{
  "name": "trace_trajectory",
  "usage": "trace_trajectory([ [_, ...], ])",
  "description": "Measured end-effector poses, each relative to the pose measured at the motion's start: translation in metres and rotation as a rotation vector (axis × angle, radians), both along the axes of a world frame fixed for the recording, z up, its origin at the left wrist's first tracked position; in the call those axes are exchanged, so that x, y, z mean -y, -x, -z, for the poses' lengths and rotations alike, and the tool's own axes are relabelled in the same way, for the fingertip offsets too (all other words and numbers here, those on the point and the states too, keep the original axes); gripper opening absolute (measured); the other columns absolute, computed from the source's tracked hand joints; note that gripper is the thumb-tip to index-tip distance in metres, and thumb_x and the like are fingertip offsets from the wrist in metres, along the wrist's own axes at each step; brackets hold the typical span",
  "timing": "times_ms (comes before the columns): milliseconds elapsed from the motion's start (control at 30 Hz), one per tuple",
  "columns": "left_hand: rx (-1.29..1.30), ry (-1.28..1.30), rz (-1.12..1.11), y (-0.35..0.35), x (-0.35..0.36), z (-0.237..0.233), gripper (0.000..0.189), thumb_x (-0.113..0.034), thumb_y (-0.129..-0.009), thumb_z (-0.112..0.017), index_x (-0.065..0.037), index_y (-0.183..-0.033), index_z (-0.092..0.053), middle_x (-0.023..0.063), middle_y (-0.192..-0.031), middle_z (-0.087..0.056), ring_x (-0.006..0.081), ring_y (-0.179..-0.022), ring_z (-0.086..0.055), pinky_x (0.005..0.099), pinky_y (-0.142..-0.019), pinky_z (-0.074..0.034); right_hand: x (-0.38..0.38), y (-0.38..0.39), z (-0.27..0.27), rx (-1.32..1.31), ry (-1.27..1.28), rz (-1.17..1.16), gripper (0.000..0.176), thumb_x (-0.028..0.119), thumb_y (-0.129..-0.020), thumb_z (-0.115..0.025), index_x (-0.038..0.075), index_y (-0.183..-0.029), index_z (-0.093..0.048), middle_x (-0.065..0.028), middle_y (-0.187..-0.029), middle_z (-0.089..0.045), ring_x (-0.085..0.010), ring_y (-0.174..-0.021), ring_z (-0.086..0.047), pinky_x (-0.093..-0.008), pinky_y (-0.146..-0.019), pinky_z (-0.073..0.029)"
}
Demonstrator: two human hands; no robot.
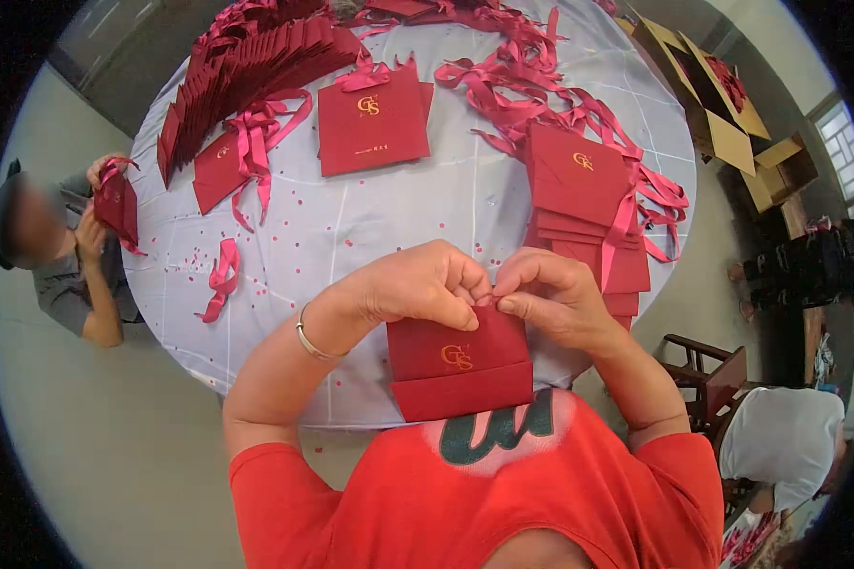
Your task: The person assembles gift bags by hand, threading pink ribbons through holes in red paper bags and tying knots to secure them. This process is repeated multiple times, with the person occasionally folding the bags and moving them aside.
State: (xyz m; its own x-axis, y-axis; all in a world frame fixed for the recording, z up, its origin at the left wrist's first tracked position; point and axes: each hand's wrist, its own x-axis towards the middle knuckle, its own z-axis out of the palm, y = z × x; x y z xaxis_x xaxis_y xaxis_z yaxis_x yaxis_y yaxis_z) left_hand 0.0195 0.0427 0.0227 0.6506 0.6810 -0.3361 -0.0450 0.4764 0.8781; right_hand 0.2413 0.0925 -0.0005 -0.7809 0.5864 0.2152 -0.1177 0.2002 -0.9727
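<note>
A dark red paper bag (460,365) with a gold logo lies at the table's near edge, against my red shirt. My left hand (436,284) is over the bag's far edge, fingers curled and thumb pressed in. Close beside it on the right, my right hand (550,299) pinches at the same edge with thumb and forefinger. What the fingertips hold there is too small to make out. Right of my right hand lies a stack of red bags (579,180) with pink ribbons.
More red bags (375,123) and a long row of them (247,81) lie on the white-covered table (351,218). Pink ribbons (512,85) run along the far right. A loose ribbon (220,280) lies at left. Another person (76,256) holds a bag at left. Cardboard boxes (731,142) stand beyond.
</note>
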Motion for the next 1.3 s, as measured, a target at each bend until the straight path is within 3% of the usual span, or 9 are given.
trace_trajectory([
  [200,-0.109,-0.072,-0.069,-0.002,0.0,0.004,0.007,-0.005,-0.076,-0.067,-0.002,-0.083,-0.067,-0.0034,-0.073,-0.062,0.0028,-0.065,-0.053,0.0186,-0.057,-0.04,0.0,-0.001,0.006,0.006,0.097,0.023,0.009,0.004,-0.084,-0.071,0.003,-0.091,-0.066,-0.0015,-0.09,-0.062,-0.0061,-0.079,-0.055,-0.0207,-0.067,-0.044],
  [300,-0.208,-0.103,-0.114,-0.006,0.0,0.004,0.005,-0.003,-0.08,-0.067,-0.002,-0.082,-0.062,-0.0054,-0.07,-0.059,0.0004,-0.06,-0.049,0.0186,-0.051,-0.037,0.004,-0.001,0.002,0.01,0.04,0.069,0.008,0.003,-0.084,-0.07,0.002,-0.091,-0.066,-0.0029,-0.09,-0.062,-0.0091,-0.079,-0.057,-0.0212,-0.067,-0.044],
  [367,-0.307,-0.159,-0.137,-0.004,0.0,0.0,0.005,-0.004,-0.081,-0.067,-0.002,-0.083,-0.063,-0.0047,-0.07,-0.06,0.0008,-0.06,-0.05,0.0187,-0.051,-0.037,0.007,-0.002,-0.008,0.015,-0.178,0.199,0.011,-0.004,-0.083,-0.066,0.001,-0.093,-0.064,-0.0061,-0.095,-0.06,-0.0133,-0.088,-0.057,-0.0257,-0.073,-0.046],
  [433,-0.407,-0.214,-0.162,-0.004,-0.001,0.002,0.006,-0.005,-0.082,-0.067,-0.001,-0.083,-0.063,-0.004,-0.07,-0.06,0.0012,-0.06,-0.05,0.0188,-0.051,-0.038,0.004,-0.006,-0.01,-0.023,-0.383,0.332,0.012,-0.001,-0.081,-0.07,0.0,-0.091,-0.065,-0.008,-0.089,-0.063,-0.0167,-0.077,-0.06,-0.0241,-0.066,-0.046],
  [500,-0.521,-0.311,-0.333,-0.007,0.0,0.013,0.006,-0.006,-0.083,-0.066,-0.001,-0.085,-0.064,-0.002,-0.072,-0.062,0.003,-0.062,-0.052,0.0196,-0.053,-0.04,0.009,-0.009,-0.02,0.025,-0.373,0.349,0.012,-0.001,-0.078,-0.072,0.001,-0.089,-0.066,-0.0084,-0.084,-0.064,-0.0158,-0.073,-0.061,-0.0258,-0.062,-0.048],
  [633,-0.49,-0.305,-0.255,-0.005,-0.001,0.016,0.007,-0.003,-0.085,-0.06,0.001,-0.089,-0.064,-0.0003,-0.076,-0.063,0.0049,-0.065,-0.054,0.0208,-0.057,-0.043,0.015,-0.007,-0.012,0.104,-0.327,0.326,0.012,0.0,-0.075,-0.075,0.0,-0.084,-0.066,-0.0076,-0.075,-0.063,-0.015,-0.067,-0.061,-0.026,-0.056,-0.048],
  [800,-0.456,-0.182,-0.193,-0.006,0.001,0.014,0.015,0.0,-0.086,-0.052,0.003,-0.096,-0.062,0.0013,-0.082,-0.065,0.0067,-0.072,-0.057,0.0224,-0.063,-0.046,0.019,-0.003,-0.01,0.111,-0.422,0.25,0.015,-0.004,-0.073,-0.073,0.001,-0.087,-0.067,-0.0095,-0.081,-0.065,-0.0177,-0.073,-0.064,-0.0279,-0.064,-0.05],
  [1033,-0.444,-0.314,-0.193,-0.006,0.002,0.02,0.017,0.0,-0.086,-0.051,0.004,-0.099,-0.062,0.0014,-0.085,-0.065,0.0062,-0.076,-0.056,0.022,-0.068,-0.046,0.019,0.004,-0.004,0.032,-0.618,0.272,0.014,-0.002,-0.073,-0.073,0.002,-0.085,-0.067,-0.011,-0.077,-0.064,-0.0244,-0.069,-0.064,-0.0319,-0.061,-0.051],
  [1300,-0.434,-0.31,-0.216,-0.01,0.006,0.016,0.016,0.001,-0.087,-0.051,0.006,-0.099,-0.061,0.0021,-0.086,-0.064,0.0064,-0.076,-0.056,0.0228,-0.067,-0.047,0.025,0.008,-0.011,0.158,-0.856,0.345,0.017,-0.002,-0.068,-0.073,0.003,-0.082,-0.064,-0.0102,-0.074,-0.062,-0.0266,-0.066,-0.062,-0.0351,-0.058,-0.05],
])
